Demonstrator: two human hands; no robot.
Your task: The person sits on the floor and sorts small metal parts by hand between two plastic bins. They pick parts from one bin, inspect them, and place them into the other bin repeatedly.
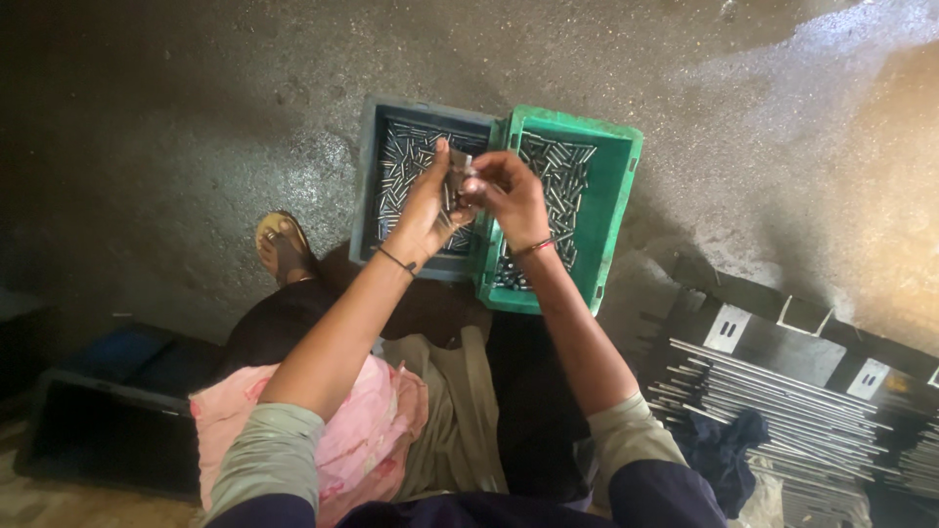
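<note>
Pinching small metal part in both hands' fingers above crates, rough grey concrete floor.

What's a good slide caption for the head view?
Seated person's left hand and right hand hold a small metal part over a grey crate and green crate of pins.

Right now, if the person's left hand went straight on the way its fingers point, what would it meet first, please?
The left hand points up and slightly right, toward the small metal part held between both hands; it already touches it. Beyond lies the grey plastic crate of metal pins, though depth is unclear.
</note>
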